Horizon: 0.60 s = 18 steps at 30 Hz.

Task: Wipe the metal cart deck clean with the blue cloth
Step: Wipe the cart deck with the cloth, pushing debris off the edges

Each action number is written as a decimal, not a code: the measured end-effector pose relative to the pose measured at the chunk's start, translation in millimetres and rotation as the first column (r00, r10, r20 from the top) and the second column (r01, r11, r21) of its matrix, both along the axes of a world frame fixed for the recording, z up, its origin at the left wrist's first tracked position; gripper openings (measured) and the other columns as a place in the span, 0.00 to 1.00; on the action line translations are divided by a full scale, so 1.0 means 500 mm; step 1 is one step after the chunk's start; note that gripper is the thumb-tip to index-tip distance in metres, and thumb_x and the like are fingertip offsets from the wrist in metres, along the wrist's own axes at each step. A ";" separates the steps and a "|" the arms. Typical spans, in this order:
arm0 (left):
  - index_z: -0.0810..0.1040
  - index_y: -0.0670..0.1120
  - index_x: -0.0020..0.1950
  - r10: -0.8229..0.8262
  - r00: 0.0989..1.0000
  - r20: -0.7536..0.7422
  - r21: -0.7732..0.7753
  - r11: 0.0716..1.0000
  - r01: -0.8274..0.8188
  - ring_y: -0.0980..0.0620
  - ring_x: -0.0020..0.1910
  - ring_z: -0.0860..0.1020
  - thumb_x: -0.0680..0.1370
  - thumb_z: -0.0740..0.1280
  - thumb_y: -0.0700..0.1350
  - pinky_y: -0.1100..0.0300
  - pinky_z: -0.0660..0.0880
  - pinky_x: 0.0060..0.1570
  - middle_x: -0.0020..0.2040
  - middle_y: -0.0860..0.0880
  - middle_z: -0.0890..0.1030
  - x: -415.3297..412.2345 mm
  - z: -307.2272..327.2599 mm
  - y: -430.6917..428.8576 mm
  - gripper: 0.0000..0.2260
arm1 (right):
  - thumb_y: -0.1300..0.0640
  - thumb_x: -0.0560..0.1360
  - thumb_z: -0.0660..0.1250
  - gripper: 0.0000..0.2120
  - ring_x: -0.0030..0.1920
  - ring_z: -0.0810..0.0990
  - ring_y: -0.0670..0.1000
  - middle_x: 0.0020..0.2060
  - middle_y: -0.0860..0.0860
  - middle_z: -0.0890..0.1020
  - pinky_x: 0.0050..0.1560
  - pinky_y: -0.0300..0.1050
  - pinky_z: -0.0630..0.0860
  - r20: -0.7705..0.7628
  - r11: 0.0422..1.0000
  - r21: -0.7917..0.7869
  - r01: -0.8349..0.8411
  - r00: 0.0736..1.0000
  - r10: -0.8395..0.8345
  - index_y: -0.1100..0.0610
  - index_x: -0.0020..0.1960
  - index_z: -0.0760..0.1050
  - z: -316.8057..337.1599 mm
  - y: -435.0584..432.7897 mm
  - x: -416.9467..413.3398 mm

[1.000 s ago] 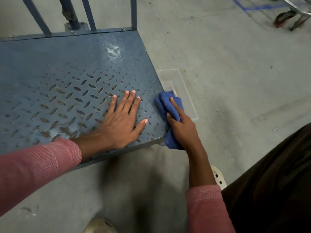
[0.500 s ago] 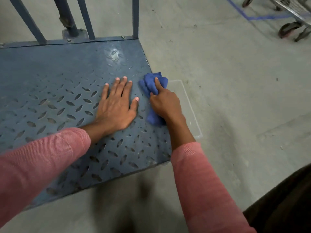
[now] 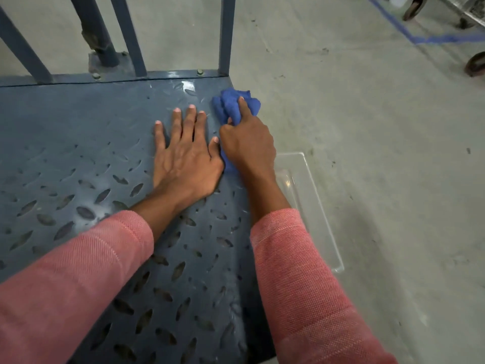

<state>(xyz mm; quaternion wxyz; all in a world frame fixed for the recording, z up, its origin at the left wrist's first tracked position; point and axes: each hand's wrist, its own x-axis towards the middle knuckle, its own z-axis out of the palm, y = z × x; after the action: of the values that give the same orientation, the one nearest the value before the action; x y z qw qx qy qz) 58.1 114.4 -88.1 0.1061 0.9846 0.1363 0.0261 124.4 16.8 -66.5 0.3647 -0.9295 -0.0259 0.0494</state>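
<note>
We see the blue cloth (image 3: 233, 106) bunched at the far right corner of the cart deck (image 3: 78, 132), our right hand (image 3: 249, 145) closed around it, index finger extended; our left hand (image 3: 186, 158) lies flat, fingers spread, holding nothing

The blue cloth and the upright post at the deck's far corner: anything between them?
Nothing; in the head view only bare deck separates the blue cloth from the post.
</note>
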 end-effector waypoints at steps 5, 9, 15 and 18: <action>0.48 0.51 0.86 0.051 0.999 0.007 -0.028 0.998 -0.051 0.46 0.85 0.42 0.87 0.45 0.55 0.37 0.39 0.81 0.86 0.49 0.46 0.047 0.002 0.010 0.27 | 0.51 0.75 0.59 0.30 0.57 0.78 0.61 0.60 0.55 0.78 0.48 0.48 0.65 0.046 0.998 -0.046 0.043 0.998 -0.041 0.43 0.76 0.59 -0.002 0.039 0.062; 0.50 0.55 0.86 0.083 0.996 0.012 -0.047 0.995 -0.083 0.45 0.85 0.42 0.87 0.45 0.54 0.37 0.38 0.81 0.86 0.50 0.47 0.077 0.006 0.017 0.25 | 0.50 0.75 0.59 0.30 0.59 0.77 0.62 0.63 0.56 0.78 0.51 0.50 0.66 0.039 0.998 -0.052 0.031 0.999 -0.029 0.44 0.77 0.59 0.004 0.056 0.088; 0.52 0.56 0.85 0.086 0.996 -0.011 -0.085 0.993 -0.087 0.45 0.85 0.42 0.87 0.46 0.54 0.38 0.37 0.81 0.86 0.51 0.47 0.081 0.017 0.019 0.25 | 0.48 0.76 0.60 0.31 0.62 0.77 0.62 0.64 0.57 0.77 0.55 0.51 0.70 0.008 0.999 -0.011 0.030 1.000 -0.030 0.46 0.78 0.57 0.011 0.053 0.066; 0.48 0.56 0.86 0.025 0.997 -0.077 -0.063 0.998 -0.030 0.46 0.85 0.39 0.88 0.44 0.55 0.41 0.36 0.81 0.86 0.50 0.42 0.073 0.019 0.026 0.25 | 0.47 0.78 0.60 0.30 0.60 0.78 0.61 0.63 0.57 0.78 0.52 0.49 0.69 0.028 0.999 -0.042 0.030 0.999 -0.029 0.46 0.78 0.58 0.006 0.025 0.012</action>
<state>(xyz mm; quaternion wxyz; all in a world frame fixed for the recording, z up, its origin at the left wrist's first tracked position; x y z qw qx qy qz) 94.5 127.4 -78.3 0.1322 0.9790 0.1545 -0.0144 130.5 29.4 -63.5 0.3453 -0.9378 -0.0162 0.0318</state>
